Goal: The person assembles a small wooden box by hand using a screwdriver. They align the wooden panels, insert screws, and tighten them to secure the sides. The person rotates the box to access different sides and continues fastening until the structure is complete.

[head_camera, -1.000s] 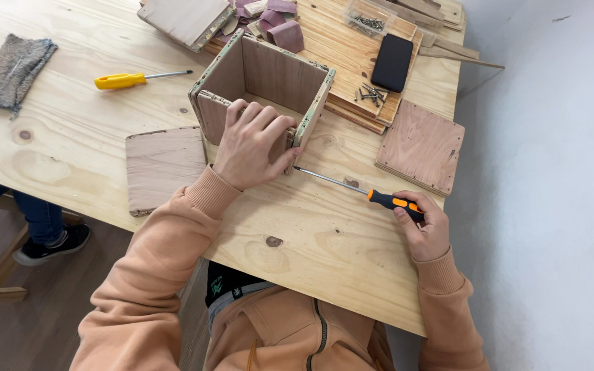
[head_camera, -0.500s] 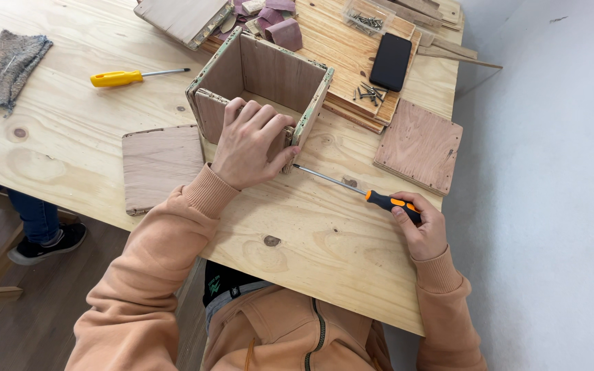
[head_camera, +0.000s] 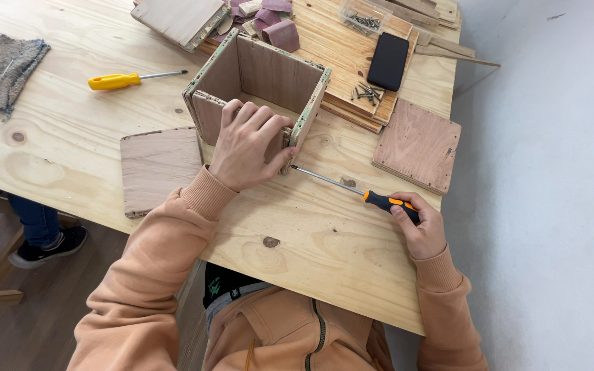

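While the left hand (head_camera: pixel 247 145) clamps its fingers over the near wall of the open box (head_camera: pixel 259 89) mid-bench, steadying it, the right hand (head_camera: pixel 419 227) grips a screwdriver (head_camera: pixel 355 191) by the right edge, its tip against the box's near corner, apparently at a screw.

A pale, knotted pine plywood table (head_camera: pixel 70 158) carries a reddish-brown open wooden box (head_camera: pixel 259 79) with greenish edges. Beside it lie a reddish-brown square wooden panel (head_camera: pixel 158 168) and a second, pinker square wooden panel (head_camera: pixel 417 144). A long screwdriver with a black-and-orange handle (head_camera: pixel 386 202) and silver shaft contrasts with a bright yellow-handled screwdriver (head_camera: pixel 115 81). A mottled grey felt cloth (head_camera: pixel 7 71) sits at the far left; a glossy black flat phone (head_camera: pixel 388 60) rests on tan boards near mauve sanding blocks (head_camera: pixel 273 20). Both sleeves are peach-orange.
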